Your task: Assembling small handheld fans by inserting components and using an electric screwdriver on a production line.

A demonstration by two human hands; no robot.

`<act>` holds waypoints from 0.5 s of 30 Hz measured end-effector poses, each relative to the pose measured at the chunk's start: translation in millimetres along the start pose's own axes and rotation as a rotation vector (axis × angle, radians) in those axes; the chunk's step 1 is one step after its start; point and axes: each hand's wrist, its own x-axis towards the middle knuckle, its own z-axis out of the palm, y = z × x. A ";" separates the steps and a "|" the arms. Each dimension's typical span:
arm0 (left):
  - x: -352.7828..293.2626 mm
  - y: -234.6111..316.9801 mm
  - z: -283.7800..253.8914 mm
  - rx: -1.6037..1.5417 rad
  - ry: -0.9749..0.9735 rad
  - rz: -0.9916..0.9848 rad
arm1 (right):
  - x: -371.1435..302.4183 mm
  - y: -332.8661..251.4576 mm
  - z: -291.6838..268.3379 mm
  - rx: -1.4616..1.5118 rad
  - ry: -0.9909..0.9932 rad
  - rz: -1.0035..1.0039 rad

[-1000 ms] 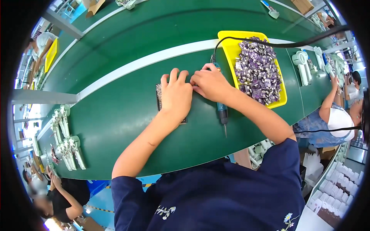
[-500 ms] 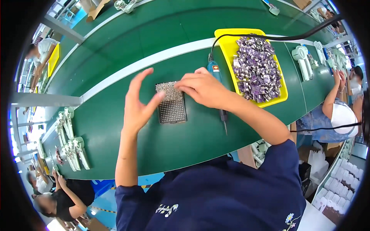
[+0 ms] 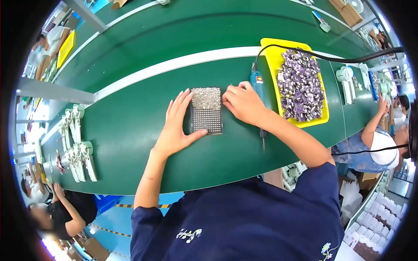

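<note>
A black rectangular tray (image 3: pixel 207 120) lies on the green table; small silvery metal pieces (image 3: pixel 206 98), too small to name surely, cover its far half, while rows of light dots show on the near half. Along its left side my left hand (image 3: pixel 173 130) is open, fingers stretched up the edge and thumb at the near edge. My right hand (image 3: pixel 246 104) is closed at the tray's right edge, its fingers curled and fingertips pressed together. Whatever they hold, if anything, is hidden. Just right of that hand lies a teal electric screwdriver (image 3: pixel 257 83), partly behind it.
A yellow bin (image 3: pixel 271 52) full of small purple-and-silver parts (image 3: pixel 301 87) stands at right. The screwdriver's black cable (image 3: pixel 322 55) crosses over it. Pale green handheld casings (image 3: pixel 78 158) lie at left, more (image 3: pixel 346 82) at far right. Other people sit at both sides.
My left hand has come down from above the tray to its left edge. My right hand has moved from the metal pieces to the right edge. The whole view has shifted slightly.
</note>
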 end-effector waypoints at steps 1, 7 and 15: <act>-2.0 -3.2 -2.8 0.010 0.030 0.008 | 0.3 -0.6 0.1 0.006 0.038 0.002; 10.7 2.5 -1.1 0.033 -0.019 -0.045 | 20.8 -17.8 -28.2 0.249 0.091 0.049; 35.0 -25.8 14.1 -0.071 0.146 -0.016 | 0.2 23.3 -31.1 -0.120 0.045 0.166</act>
